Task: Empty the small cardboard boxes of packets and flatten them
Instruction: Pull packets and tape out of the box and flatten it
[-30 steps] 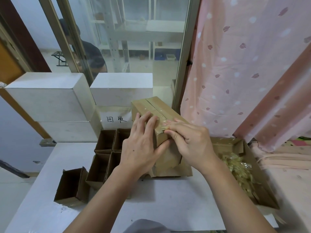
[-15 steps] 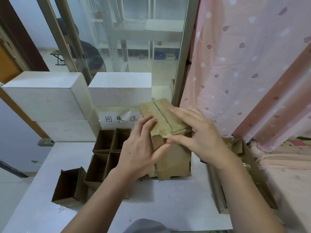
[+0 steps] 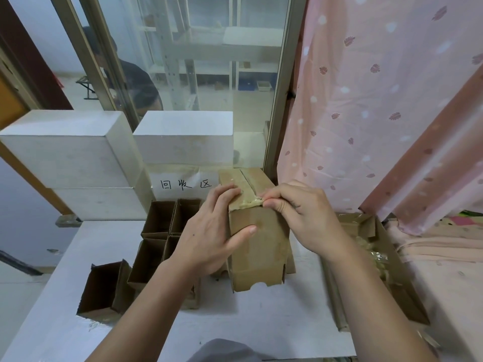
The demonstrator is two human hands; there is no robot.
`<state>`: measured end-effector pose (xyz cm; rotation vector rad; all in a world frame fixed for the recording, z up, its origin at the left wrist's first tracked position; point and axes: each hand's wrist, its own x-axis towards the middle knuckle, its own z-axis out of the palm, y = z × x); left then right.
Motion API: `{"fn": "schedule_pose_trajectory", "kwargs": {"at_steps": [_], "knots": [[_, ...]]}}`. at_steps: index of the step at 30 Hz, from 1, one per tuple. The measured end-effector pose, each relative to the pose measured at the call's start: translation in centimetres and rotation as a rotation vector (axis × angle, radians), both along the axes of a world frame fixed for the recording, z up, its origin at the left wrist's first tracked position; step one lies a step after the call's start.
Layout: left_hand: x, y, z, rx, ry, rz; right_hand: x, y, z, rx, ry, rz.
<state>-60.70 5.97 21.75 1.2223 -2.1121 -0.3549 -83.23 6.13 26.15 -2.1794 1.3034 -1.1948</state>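
Your small cardboard box (image 3: 257, 246) stands upright on the white bench (image 3: 261, 322), near the middle, with its taped top seam facing up and its notched bottom flaps touching the surface. Your left hand (image 3: 211, 231) wraps the box's left upper edge, fingers curled over the top and thumb pressed on the front face. Your right hand (image 3: 303, 218) pinches the clear tape (image 3: 251, 203) at the top front edge, thumb and forefinger closed on a crumpled strip of it. To your left, a cluster of open empty boxes (image 3: 162, 241) sits just beside the held box, and one more open box (image 3: 104, 291) stands apart nearer the bench's left edge. To your right, a large open carton (image 3: 397, 288) of clear packets (image 3: 376, 254) crowds the bench's right edge. Open room lies in front of the box, toward you. Behind, white foam blocks (image 3: 78, 163) stack against the glass, and a white paper sign (image 3: 183, 184) reads 回收区. A pink patterned curtain (image 3: 379, 100) hangs close on the right
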Motion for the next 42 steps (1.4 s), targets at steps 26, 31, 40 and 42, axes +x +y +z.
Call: {"fn": "schedule_pose_trajectory", "kwargs": {"at_steps": [26,31,40,42], "knots": [[-0.3,-0.8,0.5,0.252,0.411,-0.04,0.4,0.2,0.2,-0.01,-0.299,-0.08],[-2.7,0.1,-1.4,0.27,0.605,0.14,2.4,-0.3,-0.5,-0.159,-0.246,-0.231],[-2.7,0.8,0.5,0.395,0.537,0.151,4.0,0.0,-1.0,-0.088,-0.291,-0.252],[-3.1,1.0,0.6,0.377,0.468,0.198,4.3,0.2,-1.5,-0.079,-0.263,-0.262]]}}
